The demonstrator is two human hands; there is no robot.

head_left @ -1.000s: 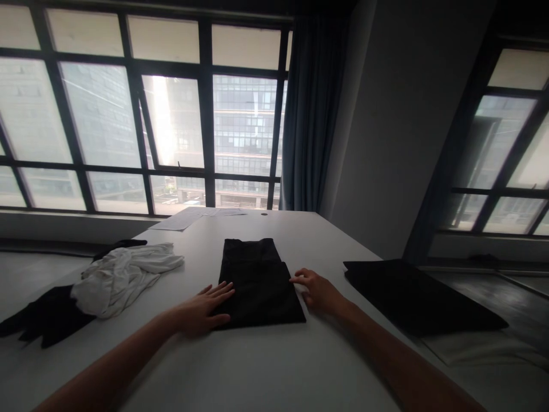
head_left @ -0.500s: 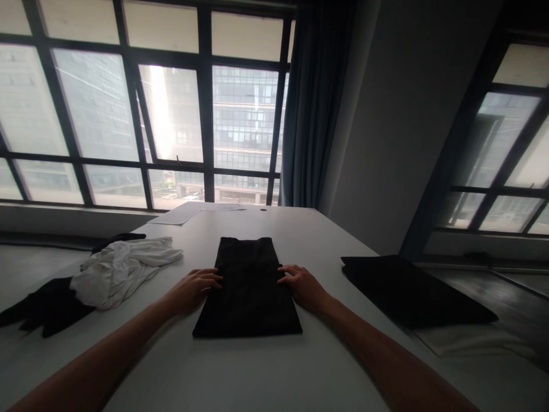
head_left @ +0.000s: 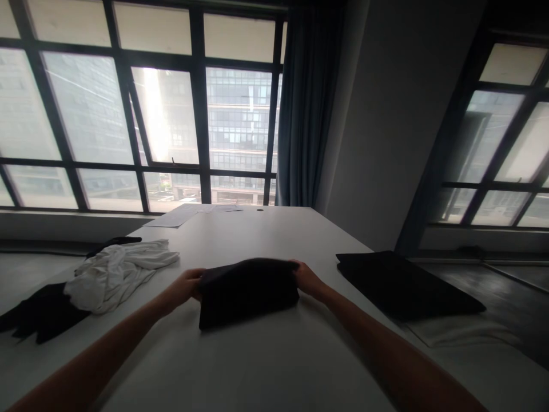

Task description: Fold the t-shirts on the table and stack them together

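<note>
- Head view: the left hand (head_left: 187,284) pinches the left edge of the dark folded cloth (head_left: 247,292). The right hand (head_left: 305,278) pinches the right edge. Both hands are closed on the cloth, with the fingers tucked under its far part.
- Head view: the cloth sits on the white desk (head_left: 266,366), in the middle, near the person. Its far half is lifted and curls toward the near side. Its near edge lies on the desk.
- Head view: the lifted half could slip out if 1 hand lets go too soon. Then the fold would fall open or land crooked.
- Head view: if 1 hand goes faster than the other, I think the edges will not line up and the cloth could bunch.
- Head view: the near edge is not held down, so it could slide on the smooth desk.
- Head view: a white crumpled cloth (head_left: 115,272) lies far off to the left, partly on a black cloth (head_left: 38,312). A flat dark piece (head_left: 403,283) lies to the right. Papers (head_left: 180,216) lie at the far end. All are well apart from the hands.
</note>
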